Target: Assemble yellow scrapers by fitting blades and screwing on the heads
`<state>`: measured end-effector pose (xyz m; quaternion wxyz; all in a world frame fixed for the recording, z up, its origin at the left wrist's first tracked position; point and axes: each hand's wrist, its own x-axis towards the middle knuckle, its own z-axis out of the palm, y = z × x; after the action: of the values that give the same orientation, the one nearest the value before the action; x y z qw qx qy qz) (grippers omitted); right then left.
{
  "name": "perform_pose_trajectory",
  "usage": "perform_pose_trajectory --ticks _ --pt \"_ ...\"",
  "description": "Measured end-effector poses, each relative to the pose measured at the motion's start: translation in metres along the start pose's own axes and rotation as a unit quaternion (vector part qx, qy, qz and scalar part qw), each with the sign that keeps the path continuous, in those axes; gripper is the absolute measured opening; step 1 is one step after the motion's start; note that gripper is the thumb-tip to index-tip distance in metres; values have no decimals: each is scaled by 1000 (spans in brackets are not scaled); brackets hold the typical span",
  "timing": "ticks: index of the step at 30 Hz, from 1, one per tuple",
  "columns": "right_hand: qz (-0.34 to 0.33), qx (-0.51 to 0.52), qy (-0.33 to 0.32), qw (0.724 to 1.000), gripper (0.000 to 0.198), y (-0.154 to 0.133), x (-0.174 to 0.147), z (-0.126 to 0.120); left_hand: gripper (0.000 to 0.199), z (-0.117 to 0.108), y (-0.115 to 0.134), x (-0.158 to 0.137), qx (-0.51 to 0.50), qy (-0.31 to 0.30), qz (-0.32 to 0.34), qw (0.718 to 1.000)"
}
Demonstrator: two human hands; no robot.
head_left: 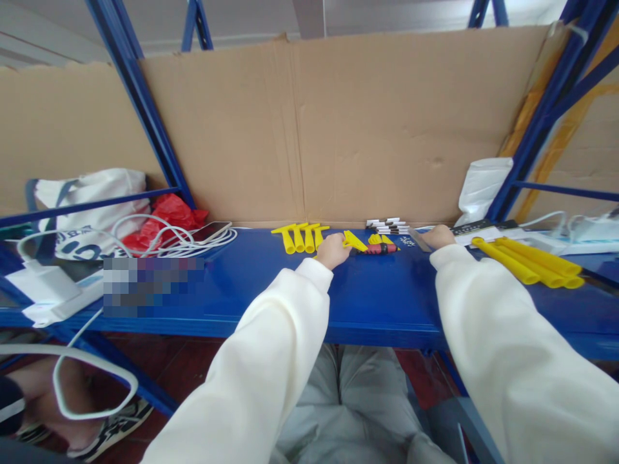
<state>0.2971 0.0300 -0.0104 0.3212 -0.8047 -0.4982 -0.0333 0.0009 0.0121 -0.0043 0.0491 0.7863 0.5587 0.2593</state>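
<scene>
Over the blue metal shelf (pixel 382 303), the left hand (pixel 333 251) gripped a yellow plastic piece (pixel 354 241) just left of a red-and-black cylindrical tool (pixel 382 249). The right hand (pixel 439 237) was left of long yellow plastic tubes (pixel 525 261); its grip could not be determined.

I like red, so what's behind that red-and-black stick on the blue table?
Small yellow pieces, then black-and-white rods and brown cardboard. Whatever the red-and-black stick covers can't be seen.
</scene>
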Motion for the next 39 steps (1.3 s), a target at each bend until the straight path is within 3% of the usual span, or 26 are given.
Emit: perform_pose_trajectory --ticks 2,7,10,17,23,30,39 --pt "28 42 -28 998 25 -14 -7 -5 30 -1 0 0 8 -7 -2 1000" --pt "-5 244 -72 967 17 -48 -25 -5 31 0 0 1 20 -12 8 1000" --pt "-31 310 -93 946 20 -62 -36 -1 30 1 0 2 21 -7 15 1000" --pt "-49 373 -172 910 14 -85 -59 6 28 3 0 4 13 2 25 1000" --pt "-18 429 -217 877 20 -94 -69 10 24 4 0 5 -1 14 42 999" --pt "5 497 -292 817 23 -99 -80 10 24 2 3 3 -37 29 49 998" --pt "20 492 -248 834 40 -108 -92 5 24 3 5 3 -42 58 78 994"
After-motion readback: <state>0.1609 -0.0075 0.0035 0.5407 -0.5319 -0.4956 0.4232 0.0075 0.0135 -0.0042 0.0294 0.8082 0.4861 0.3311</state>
